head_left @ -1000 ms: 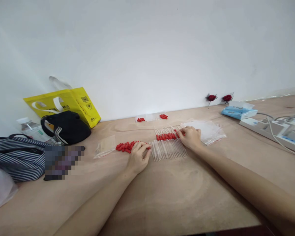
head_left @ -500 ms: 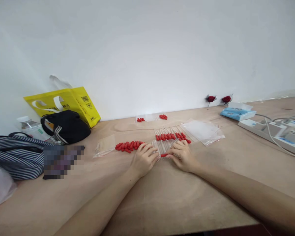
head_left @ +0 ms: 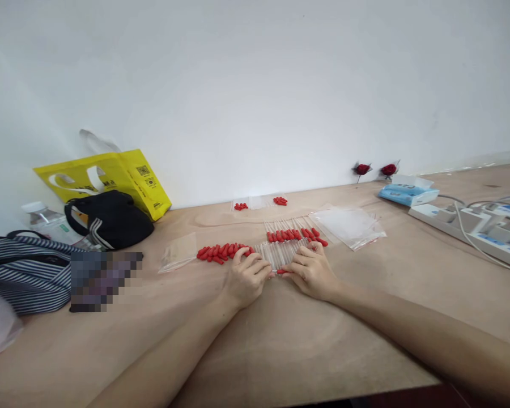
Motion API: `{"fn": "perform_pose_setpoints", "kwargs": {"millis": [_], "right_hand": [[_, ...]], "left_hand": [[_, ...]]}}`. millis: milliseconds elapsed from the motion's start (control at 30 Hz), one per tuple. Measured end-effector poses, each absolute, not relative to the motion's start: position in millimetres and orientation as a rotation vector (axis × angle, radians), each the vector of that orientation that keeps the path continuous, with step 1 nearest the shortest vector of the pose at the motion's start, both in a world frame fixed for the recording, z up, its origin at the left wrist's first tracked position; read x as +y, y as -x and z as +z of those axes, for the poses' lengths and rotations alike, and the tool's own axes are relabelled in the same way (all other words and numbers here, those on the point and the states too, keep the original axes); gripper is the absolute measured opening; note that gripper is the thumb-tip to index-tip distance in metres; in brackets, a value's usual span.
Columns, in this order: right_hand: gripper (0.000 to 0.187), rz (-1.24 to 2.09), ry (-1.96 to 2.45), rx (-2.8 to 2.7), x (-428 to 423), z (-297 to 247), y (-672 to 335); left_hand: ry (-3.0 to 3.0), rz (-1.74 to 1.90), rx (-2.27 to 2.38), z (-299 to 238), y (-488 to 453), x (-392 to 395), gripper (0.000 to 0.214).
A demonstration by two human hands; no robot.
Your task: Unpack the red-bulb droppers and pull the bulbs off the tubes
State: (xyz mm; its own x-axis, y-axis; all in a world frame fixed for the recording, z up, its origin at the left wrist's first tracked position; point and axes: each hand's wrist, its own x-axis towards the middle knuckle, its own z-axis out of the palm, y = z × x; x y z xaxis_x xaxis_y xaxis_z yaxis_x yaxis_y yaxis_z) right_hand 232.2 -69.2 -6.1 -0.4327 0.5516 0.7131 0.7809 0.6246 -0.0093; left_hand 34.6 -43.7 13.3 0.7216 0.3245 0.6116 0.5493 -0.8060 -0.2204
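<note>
Both my hands meet at the near end of a row of clear thin tubes (head_left: 283,252) lying on the wooden table (head_left: 280,340). My left hand (head_left: 247,279) and my right hand (head_left: 309,271) are closed in a pinch, and a small red rubber cap (head_left: 281,271) shows between their fingertips. Whether a tube is held with it I cannot make out. A pile of loose red caps (head_left: 221,251) lies just beyond my left hand. Several tubes with red caps fitted (head_left: 295,234) lie beyond my right hand.
Clear plastic bags (head_left: 349,225) lie right of the tubes, one more (head_left: 181,251) to the left. A yellow bag (head_left: 110,178), a black pouch (head_left: 108,218) and a striped bag (head_left: 25,272) sit at the left. Power strips (head_left: 476,226) and a tissue pack (head_left: 406,192) are at the right.
My right hand came back from the capped tubes toward me and met my left hand at the near end of the tubes. A red cap now shows between the fingertips.
</note>
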Motion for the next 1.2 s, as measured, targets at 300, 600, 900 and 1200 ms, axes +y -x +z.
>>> {"fn": "perform_pose_setpoints", "kwargs": {"millis": [300, 600, 900, 1200], "right_hand": [[0.019, -0.353, 1.009, -2.179, -71.6, -4.1, -238.2], [0.025, -0.319, 1.341, -1.892, -55.6, -0.7, -267.1], [0.031, -0.206, 1.972, -1.628, -24.6, 1.2, -304.4], [0.031, -0.027, 2.177, -1.55, -17.4, 2.9, -310.4]], "left_hand": [[2.508, -0.822, -0.645, 14.1, -30.6, -42.7, 0.014], [2.584, -0.992, -1.149, 13.1, -22.5, -32.4, 0.018], [2.842, -0.837, -1.917, 45.5, -52.0, -1.0, 0.016], [2.728, -0.5, -2.061, 54.2, -94.4, 12.1, 0.015]]}}
